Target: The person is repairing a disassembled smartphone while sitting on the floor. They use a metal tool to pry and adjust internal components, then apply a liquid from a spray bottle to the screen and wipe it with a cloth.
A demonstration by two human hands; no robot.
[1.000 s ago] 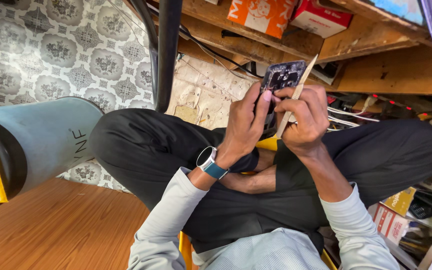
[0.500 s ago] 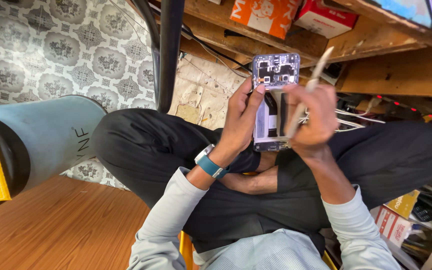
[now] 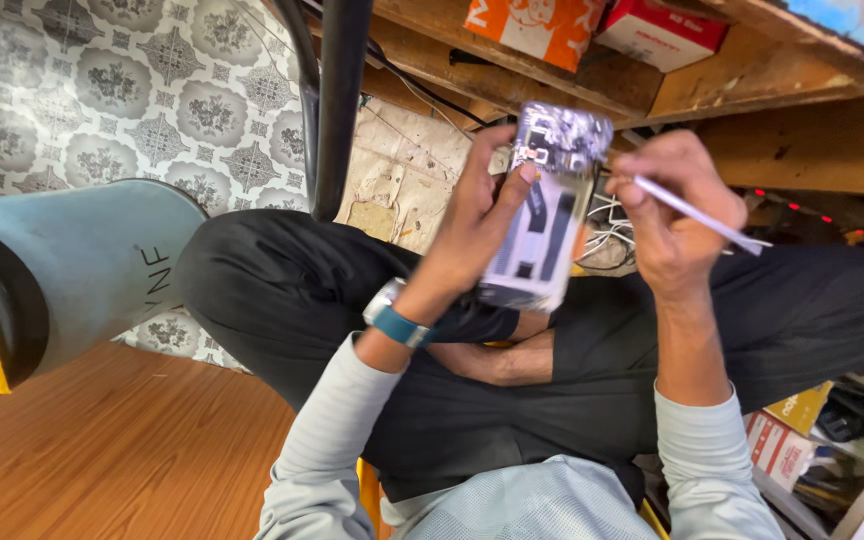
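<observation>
1. Head view, looking down at a person sitting cross-legged; both hands are raised over the lap.
2. Left hand (image 3: 472,215) grips an opened phone (image 3: 544,210) by its left edge, thumb on the face, fingers wrapped behind. The back cover is off, so the circuit board shows at the top end with a pale panel below. It's a bit blurred, so finer detail is unclear.
3. Right hand (image 3: 664,215) is closed in a pinch grip on a thin white stick tool (image 3: 697,215). The tool's free end points away to the right, and its working end sits inside the fingers next to the phone's right edge.
4. Step in hand, as I judge it: working on the phone's open inside, with the left hand steadying it and the right hand handling the tool.
5. Next move likely calls for bringing the tool tip onto the exposed parts, which needs a steady left grip and a light touch so nothing on the board gets scraped.
6. Phone position: held upright and slightly tilted between the two hands, clamped by the left, just beside the right hand's knuckles. Can't tell if the right hand touches it.
7. Blue wristband watch (image 3: 392,318) on the left wrist. Grey cylinder (image 3: 82,270) at left, orange box (image 3: 542,25) on the wooden shelf above.
</observation>
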